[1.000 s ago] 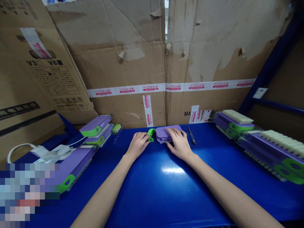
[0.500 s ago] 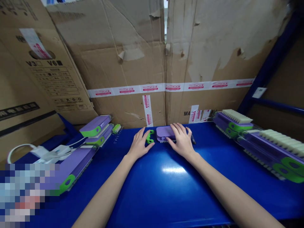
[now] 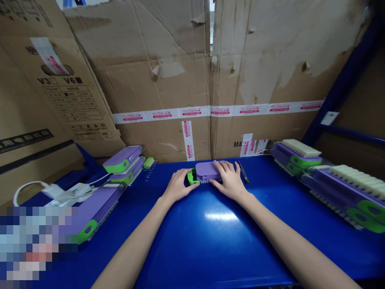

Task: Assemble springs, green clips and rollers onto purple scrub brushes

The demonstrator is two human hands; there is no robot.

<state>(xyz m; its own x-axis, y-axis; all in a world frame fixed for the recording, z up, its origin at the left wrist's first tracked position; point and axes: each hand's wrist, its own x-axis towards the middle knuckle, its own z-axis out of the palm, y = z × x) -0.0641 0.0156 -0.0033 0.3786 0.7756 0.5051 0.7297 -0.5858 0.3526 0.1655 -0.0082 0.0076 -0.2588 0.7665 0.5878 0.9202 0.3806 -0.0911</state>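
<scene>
A purple brush body [image 3: 207, 170] lies bristles-down on the blue table [image 3: 216, 233], near the far cardboard wall. My right hand [image 3: 230, 180] rests on its right end, fingers curved over the top and gripping it. My left hand [image 3: 178, 187] pinches a green handle piece [image 3: 191, 178] and holds it against the brush's left end. A dark screwdriver [image 3: 243, 171] lies just right of my right hand.
Rows of finished purple-and-green brushes line both sides: left stack [image 3: 122, 160], left front row [image 3: 93, 208], right rows [image 3: 339, 184]. A small green part [image 3: 148, 162] and a white cable [image 3: 60, 192] sit at the left. Worn cardboard boxes [image 3: 192, 80] wall the back.
The left hand closed on the green handle and pushed it right against the purple body. The right hand shifted slightly left, settling on top of the brush.
</scene>
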